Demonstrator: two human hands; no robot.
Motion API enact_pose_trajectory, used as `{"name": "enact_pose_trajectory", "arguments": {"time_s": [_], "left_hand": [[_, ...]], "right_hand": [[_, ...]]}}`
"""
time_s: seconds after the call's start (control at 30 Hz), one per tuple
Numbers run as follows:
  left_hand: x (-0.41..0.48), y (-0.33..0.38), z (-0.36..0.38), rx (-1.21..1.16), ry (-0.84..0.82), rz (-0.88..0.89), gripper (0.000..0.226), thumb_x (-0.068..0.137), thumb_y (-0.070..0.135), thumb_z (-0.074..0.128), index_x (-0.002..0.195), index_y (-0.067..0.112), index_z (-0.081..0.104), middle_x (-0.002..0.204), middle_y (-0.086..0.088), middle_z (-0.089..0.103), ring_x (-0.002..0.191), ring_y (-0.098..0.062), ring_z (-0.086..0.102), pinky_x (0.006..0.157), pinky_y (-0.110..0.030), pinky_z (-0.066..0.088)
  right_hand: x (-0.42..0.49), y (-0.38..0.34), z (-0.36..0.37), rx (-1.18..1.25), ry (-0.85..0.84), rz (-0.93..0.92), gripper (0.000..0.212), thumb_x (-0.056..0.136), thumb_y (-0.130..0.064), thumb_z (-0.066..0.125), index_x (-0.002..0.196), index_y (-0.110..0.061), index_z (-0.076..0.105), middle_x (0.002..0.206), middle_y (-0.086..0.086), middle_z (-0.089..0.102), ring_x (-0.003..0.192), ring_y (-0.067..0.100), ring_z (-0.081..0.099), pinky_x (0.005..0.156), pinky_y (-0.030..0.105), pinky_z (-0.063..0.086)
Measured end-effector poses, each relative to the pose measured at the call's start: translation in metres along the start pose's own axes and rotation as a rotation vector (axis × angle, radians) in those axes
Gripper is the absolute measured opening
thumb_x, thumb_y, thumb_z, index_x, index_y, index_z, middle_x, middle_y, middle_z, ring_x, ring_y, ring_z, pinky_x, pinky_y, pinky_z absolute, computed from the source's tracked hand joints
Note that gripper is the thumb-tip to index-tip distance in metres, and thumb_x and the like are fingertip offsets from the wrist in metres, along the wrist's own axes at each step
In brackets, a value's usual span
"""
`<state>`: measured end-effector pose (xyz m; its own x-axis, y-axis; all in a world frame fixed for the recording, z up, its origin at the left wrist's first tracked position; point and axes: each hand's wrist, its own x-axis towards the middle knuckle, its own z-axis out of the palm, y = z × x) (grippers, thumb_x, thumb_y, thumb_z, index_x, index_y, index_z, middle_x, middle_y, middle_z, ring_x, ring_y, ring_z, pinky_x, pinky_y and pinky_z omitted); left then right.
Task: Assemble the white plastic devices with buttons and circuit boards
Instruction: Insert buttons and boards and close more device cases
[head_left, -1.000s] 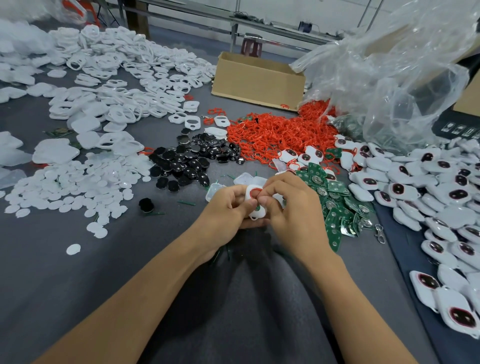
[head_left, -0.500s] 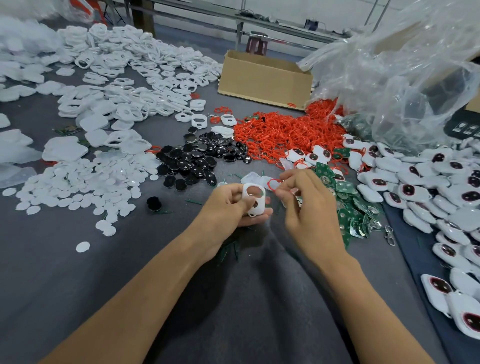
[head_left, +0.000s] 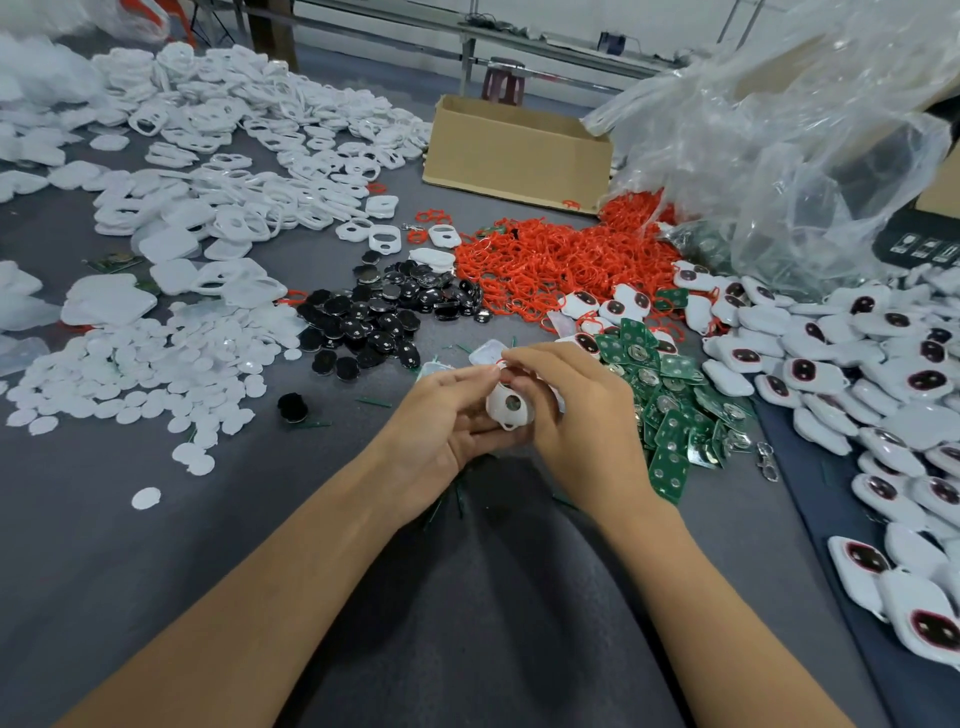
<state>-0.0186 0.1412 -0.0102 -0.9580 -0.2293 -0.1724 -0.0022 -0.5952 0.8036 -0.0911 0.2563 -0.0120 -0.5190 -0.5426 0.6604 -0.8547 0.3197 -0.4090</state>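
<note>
A white plastic shell (head_left: 509, 406) with a round hole lies in my left hand (head_left: 441, 415), whose fingers curl under it. My right hand (head_left: 576, 410) is at the shell's top edge, its fingertips pinching a small red ring (head_left: 501, 364) against the shell. Green circuit boards (head_left: 670, 395) are heaped just right of my hands. Black buttons (head_left: 384, 317) lie in a pile behind my left hand. Red rings (head_left: 550, 260) form a big heap farther back.
Empty white shells (head_left: 234, 156) and white discs (head_left: 130, 374) cover the left of the grey table. Finished white devices (head_left: 857, 364) crowd the right side. A cardboard box (head_left: 514, 150) and a clear plastic bag (head_left: 779, 130) stand at the back.
My right hand, apart from the shell half a second ago with a red ring, has come back onto the shell's top. The shell now lies flatter in my left palm.
</note>
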Motion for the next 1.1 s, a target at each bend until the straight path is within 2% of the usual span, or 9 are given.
{"name": "enact_pose_trajectory", "arguments": {"time_s": [0.17, 0.37, 0.47, 0.67, 0.8, 0.9, 0.97, 1.1], "left_hand": [[0.0011, -0.0007, -0.0015, -0.009, 0.001, -0.01, 0.027, 0.1, 0.01, 0.043, 0.09, 0.001, 0.066, 0.077, -0.007, 0.073, 0.066, -0.013, 0.07, 0.058, -0.027, 0.057], [0.0013, -0.0005, -0.0027, -0.043, -0.007, 0.0, 0.033, 0.099, 0.008, 0.044, 0.082, 0.004, 0.071, 0.079, -0.009, 0.074, 0.067, -0.015, 0.071, 0.057, -0.026, 0.057], [0.0018, -0.0007, -0.0045, -0.044, -0.008, 0.001, 0.029, 0.1, 0.01, 0.045, 0.087, 0.002, 0.069, 0.08, -0.009, 0.074, 0.068, -0.014, 0.071, 0.058, -0.026, 0.057], [0.0021, -0.0006, -0.004, -0.049, -0.029, -0.002, 0.03, 0.1, 0.02, 0.045, 0.096, 0.0, 0.067, 0.083, -0.009, 0.074, 0.071, -0.014, 0.072, 0.06, -0.026, 0.058], [0.0018, -0.0013, -0.0035, -0.012, -0.015, 0.003, 0.03, 0.099, 0.02, 0.045, 0.101, -0.003, 0.066, 0.082, -0.009, 0.073, 0.07, -0.014, 0.071, 0.06, -0.025, 0.058], [0.0015, -0.0015, -0.0041, -0.022, -0.023, 0.013, 0.027, 0.097, 0.019, 0.048, 0.097, -0.002, 0.065, 0.079, -0.009, 0.073, 0.07, -0.015, 0.071, 0.06, -0.027, 0.058], [0.0015, -0.0013, -0.0058, -0.053, -0.029, 0.009, 0.025, 0.09, 0.019, 0.054, 0.095, -0.002, 0.065, 0.079, -0.01, 0.072, 0.07, -0.017, 0.071, 0.062, -0.03, 0.059], [0.0017, -0.0012, -0.0091, -0.112, -0.03, -0.009, 0.021, 0.077, 0.019, 0.059, 0.085, 0.001, 0.067, 0.078, -0.012, 0.07, 0.07, -0.02, 0.07, 0.062, -0.035, 0.06]], "right_hand": [[-0.0007, -0.0015, 0.0016, 0.035, -0.003, 0.075, 0.015, 0.089, -0.011, 0.058, 0.1, -0.015, 0.067, 0.097, -0.003, 0.064, 0.09, 0.016, 0.058, 0.078, 0.031, 0.047], [-0.0001, -0.0027, 0.0025, 0.114, 0.02, 0.12, 0.01, 0.089, -0.008, 0.062, 0.096, -0.014, 0.066, 0.094, -0.005, 0.064, 0.087, 0.012, 0.058, 0.08, 0.024, 0.046], [0.0004, -0.0025, 0.0015, 0.166, 0.015, 0.123, 0.013, 0.086, -0.004, 0.064, 0.095, -0.012, 0.068, 0.094, -0.005, 0.065, 0.086, 0.009, 0.059, 0.08, 0.021, 0.046], [0.0018, -0.002, 0.0003, 0.208, -0.01, 0.14, 0.02, 0.082, 0.003, 0.065, 0.096, -0.01, 0.07, 0.095, -0.002, 0.067, 0.089, 0.012, 0.062, 0.081, 0.028, 0.05], [0.0026, -0.0013, -0.0005, 0.242, -0.009, 0.164, 0.022, 0.079, 0.005, 0.067, 0.095, -0.01, 0.071, 0.093, -0.003, 0.069, 0.088, 0.008, 0.062, 0.08, 0.022, 0.049], [0.0024, -0.0007, -0.0009, 0.347, -0.004, 0.217, 0.023, 0.078, 0.003, 0.067, 0.093, -0.015, 0.071, 0.09, -0.009, 0.069, 0.086, 0.005, 0.064, 0.079, 0.021, 0.05], [0.0022, -0.0002, -0.0004, 0.485, -0.004, 0.285, 0.026, 0.078, 0.005, 0.067, 0.09, -0.018, 0.072, 0.09, -0.009, 0.071, 0.087, 0.008, 0.067, 0.082, 0.025, 0.052], [0.0019, 0.0024, 0.0021, 0.789, -0.012, 0.424, 0.03, 0.076, 0.012, 0.067, 0.089, -0.014, 0.074, 0.094, 0.006, 0.075, 0.093, 0.022, 0.07, 0.088, 0.035, 0.053]]}}
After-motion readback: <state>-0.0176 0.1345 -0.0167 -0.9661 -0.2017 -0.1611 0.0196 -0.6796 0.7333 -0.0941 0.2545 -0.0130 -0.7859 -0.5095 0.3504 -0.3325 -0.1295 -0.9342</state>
